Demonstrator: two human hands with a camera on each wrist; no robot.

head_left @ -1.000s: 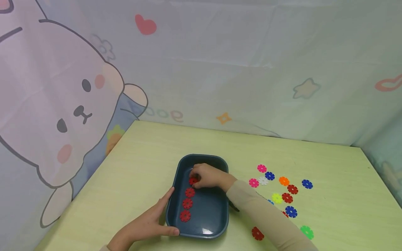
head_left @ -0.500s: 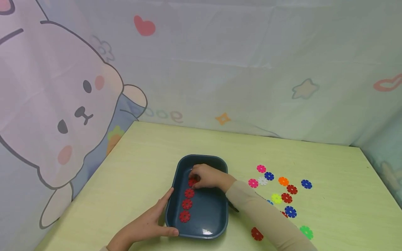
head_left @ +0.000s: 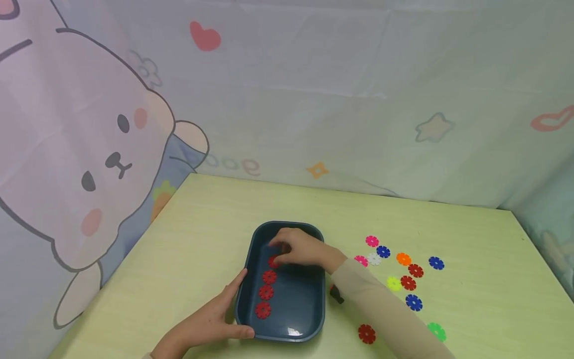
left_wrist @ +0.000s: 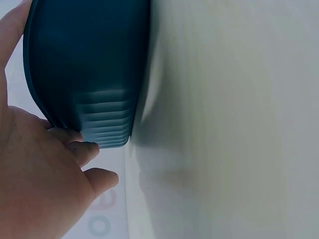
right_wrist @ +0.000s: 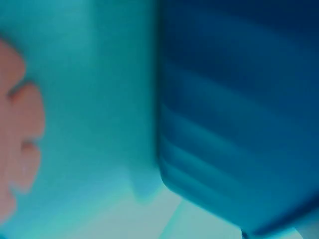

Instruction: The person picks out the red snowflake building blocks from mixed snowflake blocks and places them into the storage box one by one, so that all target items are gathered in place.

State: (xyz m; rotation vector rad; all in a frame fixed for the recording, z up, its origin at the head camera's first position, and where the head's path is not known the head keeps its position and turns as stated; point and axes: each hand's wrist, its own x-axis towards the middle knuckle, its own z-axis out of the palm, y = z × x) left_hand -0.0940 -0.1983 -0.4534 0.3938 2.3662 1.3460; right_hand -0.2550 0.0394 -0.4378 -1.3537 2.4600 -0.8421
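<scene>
A dark blue plastic tray (head_left: pixel 298 301) sits on the table. My left hand (head_left: pixel 202 319) holds it at the near left corner, fingers along the left side and thumb at the near edge. In the left wrist view, bent fingertips touch the ribbed wall of the tray (left_wrist: pixel 89 55). Several red notched discs (head_left: pixel 266 292) lie in a column inside the tray. My right hand (head_left: pixel 302 248) hovers in the tray's far part, thumb and fingers spread apart. Its thumb is beside the farthest red disc (head_left: pixel 272 262), partly covering it. The right wrist view shows the tray's outer wall (right_wrist: pixel 234 124).
Right of the tray lie scattered notched discs: several dark red (head_left: pixel 366 334), blue (head_left: pixel 414 302), pink (head_left: pixel 371 241), plus white (head_left: pixel 374 259), orange (head_left: pixel 403 259), yellow (head_left: pixel 393 284) and green (head_left: pixel 436 331). My right sleeve passes over some. A printed cloth (head_left: pixel 291 99) hangs behind the table.
My right hand's fingers have lifted and spread away from the farthest red disc, which stays in the column. The left hand and the tray keep their places.
</scene>
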